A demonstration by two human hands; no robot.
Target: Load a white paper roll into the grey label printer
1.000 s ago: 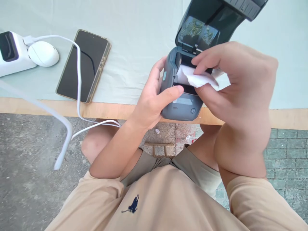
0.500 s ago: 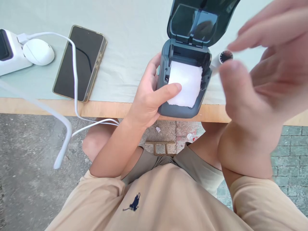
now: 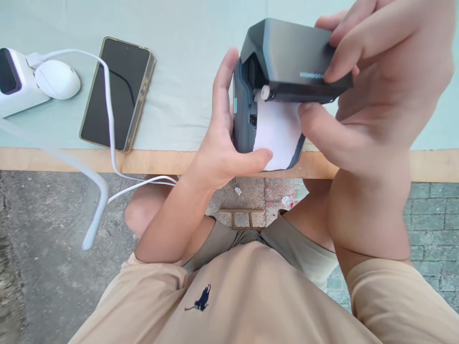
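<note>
One person's left hand (image 3: 226, 152) is clasping the portable printer (image 3: 244, 130), paper (image 3: 278, 133) laid out, the right hand (image 3: 383, 95) pinching its unclosed lid (image 3: 296, 52).

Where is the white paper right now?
Right of centre in the head view, the white paper lies on the dark device, partly under its part-open lid, with the left hand at its near end.

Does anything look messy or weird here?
A little: a small pale scrap lies on the ground below the table edge, like litter. The white paper under the part-open lid slants at its lower right, perhaps torn. I see nothing spilled.
</note>
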